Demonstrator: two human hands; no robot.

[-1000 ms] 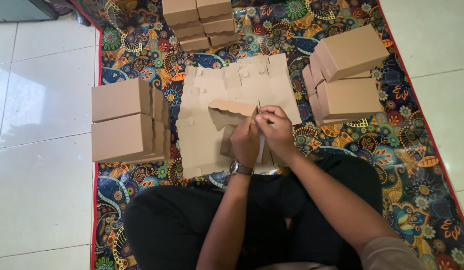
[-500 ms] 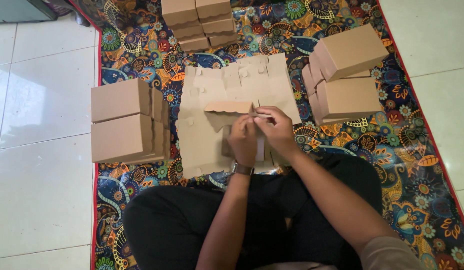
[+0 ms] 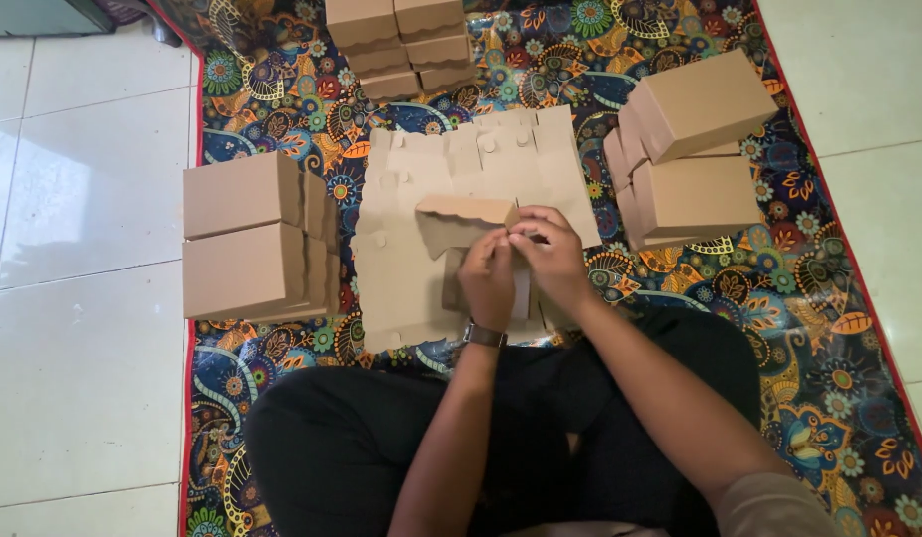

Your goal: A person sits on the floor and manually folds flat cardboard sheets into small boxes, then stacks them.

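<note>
A partly folded brown cardboard box blank stands up from a stack of flat die-cut blanks on the patterned mat. My left hand, with a watch on its wrist, pinches the blank's right end with fingers curled. My right hand grips the same end from the right, fingertips meeting the left hand's at the scalloped flap's corner. Both hands hide the lower part of the piece.
Folded brown boxes stand in stacks: on the left, at the far middle and on the right. A colourful patterned mat lies on white floor tiles. My crossed legs in black trousers fill the near side.
The raised flap has been folded lower and squarer. My hands have shifted slightly right, pinching its right corner together.
</note>
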